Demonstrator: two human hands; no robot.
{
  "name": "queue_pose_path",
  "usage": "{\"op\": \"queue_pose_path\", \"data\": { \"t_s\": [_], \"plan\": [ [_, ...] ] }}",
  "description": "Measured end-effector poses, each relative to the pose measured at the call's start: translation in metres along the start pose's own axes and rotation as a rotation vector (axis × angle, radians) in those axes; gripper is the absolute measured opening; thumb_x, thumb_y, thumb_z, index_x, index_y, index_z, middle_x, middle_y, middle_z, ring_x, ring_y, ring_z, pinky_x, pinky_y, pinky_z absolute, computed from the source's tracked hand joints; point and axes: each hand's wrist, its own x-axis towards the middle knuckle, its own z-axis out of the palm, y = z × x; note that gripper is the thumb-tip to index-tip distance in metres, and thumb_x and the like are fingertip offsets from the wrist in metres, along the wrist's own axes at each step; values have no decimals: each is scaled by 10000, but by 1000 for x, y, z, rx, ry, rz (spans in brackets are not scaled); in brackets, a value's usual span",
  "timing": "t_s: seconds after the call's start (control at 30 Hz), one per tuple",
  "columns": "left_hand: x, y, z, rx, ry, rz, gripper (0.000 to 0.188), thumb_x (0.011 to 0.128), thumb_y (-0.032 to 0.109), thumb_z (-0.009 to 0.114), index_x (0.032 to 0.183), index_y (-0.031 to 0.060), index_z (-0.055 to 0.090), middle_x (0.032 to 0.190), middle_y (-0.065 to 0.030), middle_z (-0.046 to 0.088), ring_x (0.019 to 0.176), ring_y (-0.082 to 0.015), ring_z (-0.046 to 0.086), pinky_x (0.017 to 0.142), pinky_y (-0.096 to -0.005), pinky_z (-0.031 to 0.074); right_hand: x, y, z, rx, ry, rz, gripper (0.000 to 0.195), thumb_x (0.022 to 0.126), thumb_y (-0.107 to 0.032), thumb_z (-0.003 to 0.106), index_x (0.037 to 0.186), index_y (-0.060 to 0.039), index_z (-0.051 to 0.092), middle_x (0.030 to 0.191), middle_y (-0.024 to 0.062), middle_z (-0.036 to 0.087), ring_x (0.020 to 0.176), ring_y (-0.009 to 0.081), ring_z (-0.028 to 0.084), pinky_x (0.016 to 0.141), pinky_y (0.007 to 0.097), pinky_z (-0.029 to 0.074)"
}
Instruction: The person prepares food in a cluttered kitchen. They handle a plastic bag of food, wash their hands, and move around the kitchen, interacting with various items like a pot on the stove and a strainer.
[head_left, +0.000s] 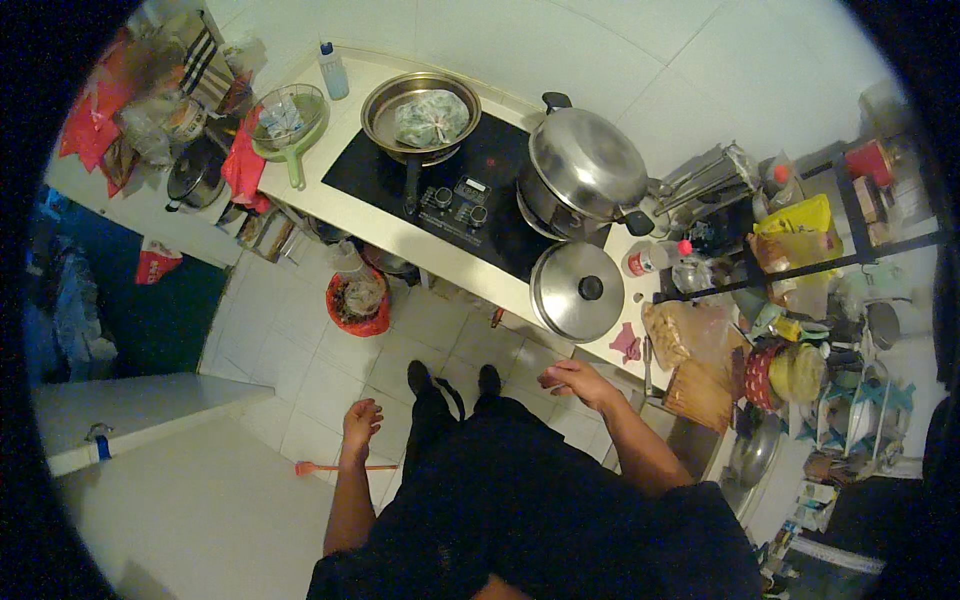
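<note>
My left hand (363, 422) hangs above the tiled floor with its fingers loosely curled and nothing in it. Near the counter's front edge, my right hand (574, 380) is empty too, its fingers half bent. The closest thing to it is a round steel lid (577, 292) with a black knob, lying partly over the black cooktop (480, 217). A large lidded steel pot (589, 172) stands on the cooktop's right side. On its left side, a steel frying pan (375, 124) holds a tied plastic bag of greens (433, 120).
A green-handled strainer (295, 161) and a bottle of blue liquid (334, 73) stand at the counter's left. A red-lined waste bin (358, 300) is on the floor. To the right are a plastic bottle (645, 260), a wooden cutting board (699, 391) and a dish rack (855, 420).
</note>
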Motion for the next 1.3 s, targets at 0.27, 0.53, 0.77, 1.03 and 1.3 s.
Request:
{"op": "queue_pose_path", "data": {
  "t_s": [0.27, 0.53, 0.77, 1.03, 1.3],
  "plan": [
    [111, 34, -60, 1109, -58, 291, 376, 861, 288, 691, 1127, 29, 629, 973, -138, 692, 898, -237, 657, 790, -341, 515, -21, 45, 21, 342, 446, 64, 280, 932, -302, 650, 1105, -83, 633, 970, 67, 682, 858, 199, 657, 729, 339, 517],
    [160, 73, -27, 561, -157, 212, 364, 858, 254, 689, 1126, 14, 632, 904, -114, 692, 797, -187, 635, 702, -331, 509, -30, -47, 16, 544, 424, -298, 294, 945, -352, 628, 1067, -85, 614, 962, 73, 689, 779, 179, 656, 625, 260, 517],
    [131, 124, 16, 515, -243, 110, 344, 886, 211, 665, 1181, 44, 603, 874, -61, 651, 771, -148, 620, 634, -290, 477, -31, -175, -32, 779, 522, -552, 411, 923, -472, 650, 965, -64, 623, 791, 21, 643, 647, 115, 599, 518, 206, 456],
    [124, 129, 34, 457, -170, 39, 331, 891, 203, 662, 1181, 55, 605, 914, -60, 644, 752, -137, 612, 605, -267, 466, 12, -215, -105, 781, 437, -402, 538, 861, -579, 675, 984, -61, 600, 740, 53, 617, 550, 137, 553, 447, 229, 433],
    [115, 115, 34, 382, -143, 6, 314, 890, 202, 663, 1169, 67, 607, 891, -28, 638, 746, -121, 604, 601, -250, 450, 22, -236, -100, 674, 638, -334, 441, 866, -551, 687, 856, -127, 564, 663, 27, 587, 499, 106, 494, 392, 219, 334]
  ]
}}
